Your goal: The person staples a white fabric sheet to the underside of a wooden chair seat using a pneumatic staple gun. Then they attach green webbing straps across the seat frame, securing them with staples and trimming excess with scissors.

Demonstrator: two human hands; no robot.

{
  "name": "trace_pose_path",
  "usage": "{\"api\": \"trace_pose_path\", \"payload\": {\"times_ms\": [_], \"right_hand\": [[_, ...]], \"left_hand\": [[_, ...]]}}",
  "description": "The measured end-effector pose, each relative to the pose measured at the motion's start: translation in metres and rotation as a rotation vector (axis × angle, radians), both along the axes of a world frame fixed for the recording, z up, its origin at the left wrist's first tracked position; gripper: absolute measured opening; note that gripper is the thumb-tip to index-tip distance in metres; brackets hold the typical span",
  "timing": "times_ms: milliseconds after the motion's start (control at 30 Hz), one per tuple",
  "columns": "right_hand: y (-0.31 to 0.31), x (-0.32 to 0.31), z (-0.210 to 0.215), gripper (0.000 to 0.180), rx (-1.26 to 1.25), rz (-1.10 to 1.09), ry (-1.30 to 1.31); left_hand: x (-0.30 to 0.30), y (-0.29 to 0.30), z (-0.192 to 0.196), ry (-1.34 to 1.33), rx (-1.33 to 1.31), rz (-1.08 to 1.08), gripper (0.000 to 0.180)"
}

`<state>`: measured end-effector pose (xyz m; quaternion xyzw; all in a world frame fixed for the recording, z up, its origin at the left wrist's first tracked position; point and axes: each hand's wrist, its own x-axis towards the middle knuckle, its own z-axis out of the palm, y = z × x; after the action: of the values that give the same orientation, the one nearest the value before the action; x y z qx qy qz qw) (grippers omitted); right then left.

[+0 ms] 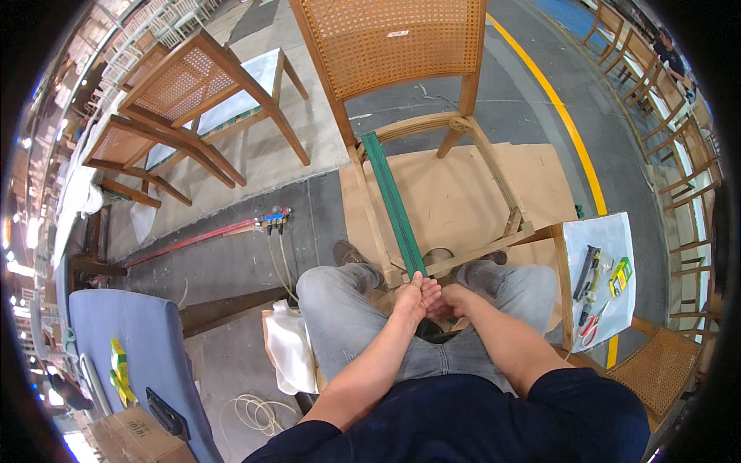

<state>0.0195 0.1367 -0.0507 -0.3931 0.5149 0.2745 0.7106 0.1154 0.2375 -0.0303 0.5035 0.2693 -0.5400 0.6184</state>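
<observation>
A wooden chair frame (356, 197) with a cane back (390, 46) stands in front of me, its seat bare of any panel. One green webbing strap (392, 202) runs across the seat opening from the back rail to the front rail, near the left side. My left hand (417, 299) is closed at the strap's near end, thumb on top of the webbing at the front rail. Close beside it, my right hand (451, 301) is low below the front rail. Its fingers are mostly hidden, and whether it holds anything does not show.
Brown cardboard (455, 177) lies under the chair. On a white seat (617, 297) at right are scissors (593, 328), tools and a yellow-green box (620, 276). Cane-backed chairs (185, 81) stand at left, with a hose fitting (274, 220) nearby. A blue padded surface (147, 339) holds small boxes (118, 363).
</observation>
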Motion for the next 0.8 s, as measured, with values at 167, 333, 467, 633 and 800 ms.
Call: {"api": "trace_pose_path", "payload": {"times_ms": [167, 333, 467, 633, 800], "right_hand": [[-0.057, -0.055, -0.061, 0.036, 0.934, -0.972, -0.329], [-0.006, -0.012, -0.100, 0.034, 0.801, -1.072, -0.355], [0.008, -0.001, -0.102, 0.033, 0.537, -1.083, -0.205], [-0.019, 0.020, -0.112, 0.032, 0.301, -1.179, -0.064], [-0.038, 0.045, -0.137, 0.031, 0.215, -1.272, 0.131]], "left_hand": [[-0.039, -0.055, 0.023, 0.076, -0.145, -0.097, 0.041], [-0.021, -0.034, 0.016, -0.008, -0.017, -0.116, 0.040], [-0.012, -0.027, 0.018, -0.032, -0.001, -0.122, 0.038], [-0.014, -0.028, 0.020, 0.081, -0.040, -0.065, 0.037], [0.043, 0.003, 0.081, -0.310, 0.086, -0.323, 0.035]]}}
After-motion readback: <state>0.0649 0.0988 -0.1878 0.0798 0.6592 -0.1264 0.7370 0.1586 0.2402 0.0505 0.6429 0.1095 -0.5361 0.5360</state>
